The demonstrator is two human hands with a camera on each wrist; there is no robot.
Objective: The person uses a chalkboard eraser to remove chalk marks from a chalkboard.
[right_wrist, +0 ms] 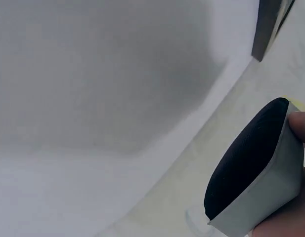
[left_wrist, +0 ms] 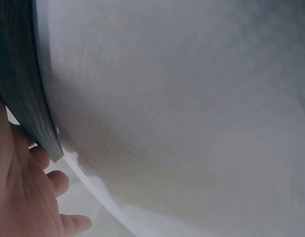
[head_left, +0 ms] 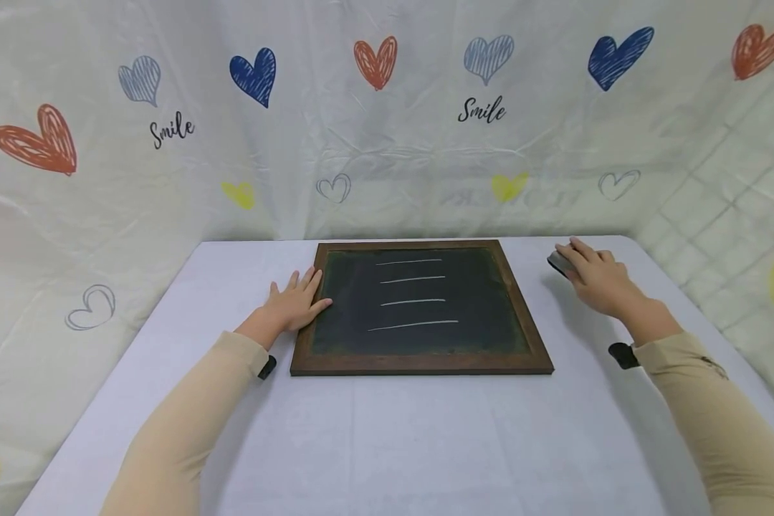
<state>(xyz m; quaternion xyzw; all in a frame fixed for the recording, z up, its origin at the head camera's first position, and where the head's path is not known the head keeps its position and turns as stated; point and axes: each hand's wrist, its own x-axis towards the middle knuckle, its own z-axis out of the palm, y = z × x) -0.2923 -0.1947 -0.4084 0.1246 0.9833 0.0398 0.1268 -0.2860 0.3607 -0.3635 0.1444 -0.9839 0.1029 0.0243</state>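
Observation:
A chalkboard [head_left: 477, 304] with a brown wooden frame [head_left: 419, 364] lies flat on the table, several white chalk lines drawn across its dark face. My left hand [head_left: 293, 301] rests with spread, straight fingers on the left side of that frame; the left wrist view shows the frame's edge beside the palm. To the right of the board, my right hand [head_left: 600, 276] grips a chalkboard eraser [head_left: 561, 263], grey on its back. In the right wrist view the black felt face of the eraser [right_wrist: 246, 160] shows, held above the table and apart from the board.
The white-covered table [head_left: 419, 444] extends in front of the board and to both sides. Behind it hangs a pale curtain [head_left: 419, 158] printed with hearts and the word "Smile". Black straps [head_left: 623, 355] circle both wrists below the sleeves.

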